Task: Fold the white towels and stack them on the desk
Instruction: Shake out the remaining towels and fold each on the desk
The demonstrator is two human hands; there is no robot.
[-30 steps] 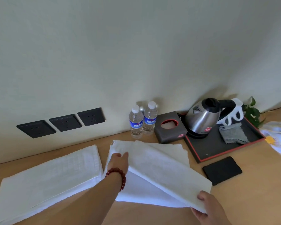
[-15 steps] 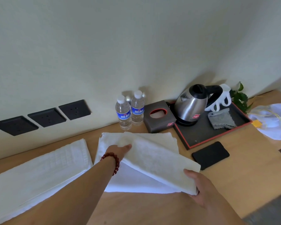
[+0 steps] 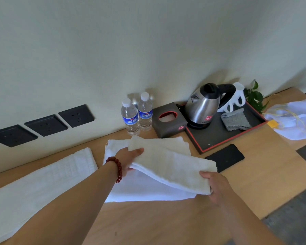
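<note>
Two hands grip one folded towel (image 3: 170, 165) above a second towel (image 3: 145, 193) flat on the desk (image 3: 254, 174): left hand (image 3: 129, 156) pinching far corner, thumb on top; right hand (image 3: 214, 186) curled round near end. Third towel (image 3: 42, 184) flat at left. Counted behind: two bottles (image 3: 137, 114), three sockets (image 3: 46, 124).

L hand (image 3: 129, 156) (beaded wrist) pinches the folded towel's (image 3: 171, 167) far end; R hand (image 3: 213, 185) grips its near corner, both arms extended.
</note>
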